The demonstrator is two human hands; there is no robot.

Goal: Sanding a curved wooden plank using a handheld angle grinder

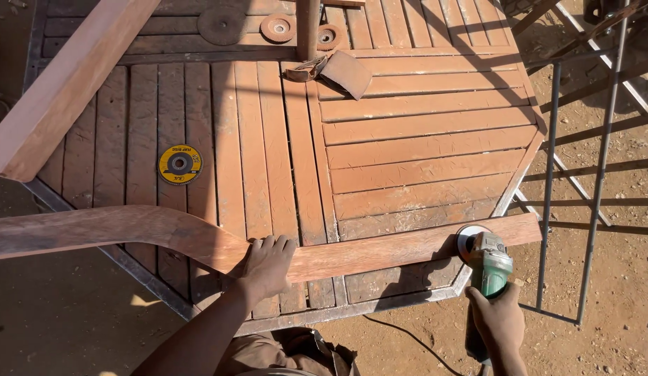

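A big slatted wooden table [421, 139] fills the upper and middle part of the frame, its reddish boards dusty and set in a dark metal rim. Around it, along the right and bottom of the frame, is bare dirt ground [616, 278]. A metal rod frame [574, 195] stands upright at the right edge, just off the table's corner.

A thick wooden beam [66, 76] runs slantwise across the upper left corner. Below it, a long curved plank [379, 251] lies across the lower part of the frame, reaching from the left edge to the table's lower right edge and resting on the boards.

The left hand [267, 264] lies flat on top of the plank at lower centre, fingers spread a little and curled over its far edge, pressing it down. The right hand [499, 319] at lower right is wrapped tight around the body of a green grinder [487, 261], whose disc end touches the plank's right end. A dark cord [400, 334] trails from it over the dirt.

A folded sheet of sandpaper [341, 72] lies at upper centre of the table. A yellow disc [180, 164] lies on the boards at left of centre, well apart from both hands. Three worn discs [276, 28] sit along the top edge.
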